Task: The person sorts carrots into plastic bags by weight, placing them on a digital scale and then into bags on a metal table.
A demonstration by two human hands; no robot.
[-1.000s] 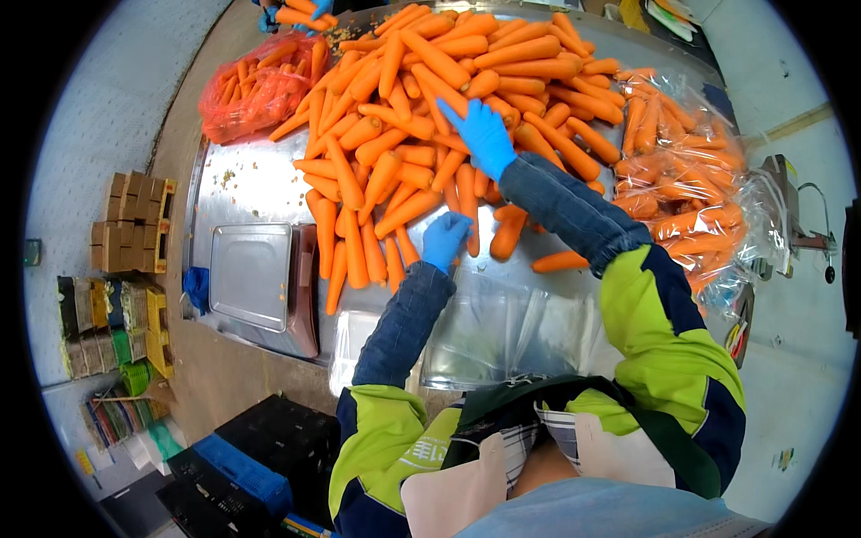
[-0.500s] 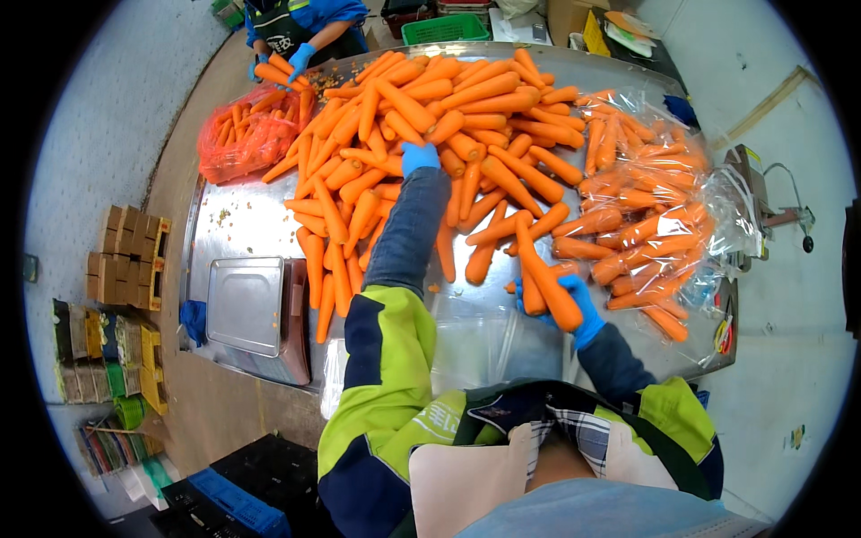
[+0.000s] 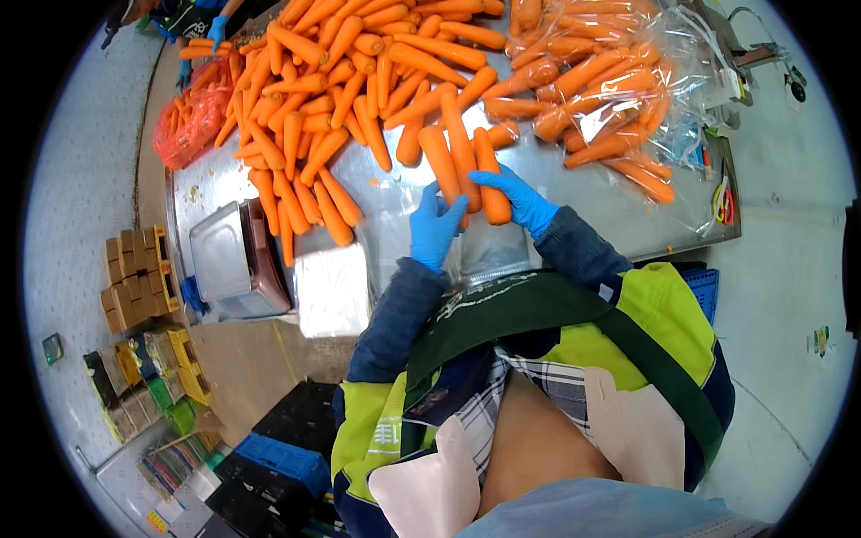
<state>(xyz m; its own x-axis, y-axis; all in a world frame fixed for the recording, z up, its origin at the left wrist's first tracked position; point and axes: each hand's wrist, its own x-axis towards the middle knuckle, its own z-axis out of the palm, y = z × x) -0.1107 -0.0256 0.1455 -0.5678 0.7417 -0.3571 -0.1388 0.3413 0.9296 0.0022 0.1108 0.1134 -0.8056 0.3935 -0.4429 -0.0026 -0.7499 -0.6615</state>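
Close to my body, my left hand (image 3: 435, 231) and my right hand (image 3: 522, 199), both in blue gloves, grip a small bunch of carrots. My left fingers and thumb are at the thick end of the left carrot (image 3: 438, 161). On the other side, my right hand closes round the right carrot (image 3: 491, 184). A middle carrot (image 3: 456, 130) is between them, its lower end partly hidden. Clear plastic (image 3: 493, 251) lies beneath my hands. Beyond spreads a large heap of loose carrots (image 3: 332, 81).
At right lie carrots in clear bags (image 3: 592, 81), with scissors (image 3: 723, 202) near the edge. A scale (image 3: 222, 253) and a stack of clear bags (image 3: 332, 291) are at left. Past a red mesh bag (image 3: 193, 134), a co-worker's gloved hand (image 3: 217, 32) is near carrots.
My left hand has come back from the heap to the carrots by my right hand. The view has tilted lower, so the table appears higher up.
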